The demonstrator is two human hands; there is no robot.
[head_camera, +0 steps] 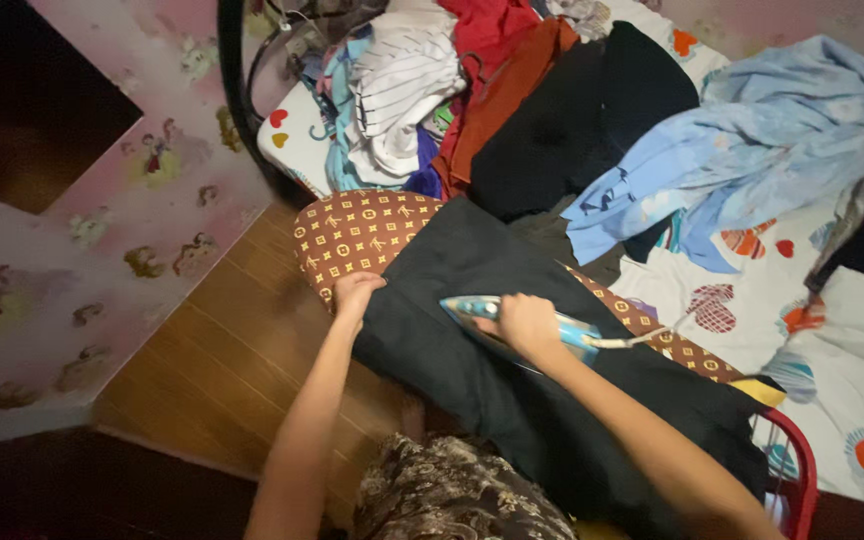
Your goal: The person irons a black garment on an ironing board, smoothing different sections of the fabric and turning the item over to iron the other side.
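Black garment (512, 370) lies spread on the ironing board (352, 235); right hand (527, 325) grip wrapped around the iron (512, 318) mid-garment. Left hand (355, 293) pinches the garment's edge just left of the iron: burn risk if the soleplate slides that way, scorching if it sits still.

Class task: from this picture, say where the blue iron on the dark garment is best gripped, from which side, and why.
Grip the iron by its top handle, coming from above. It lies flat on the dark garment, so only the handle faces up; the right hand already wraps it there.
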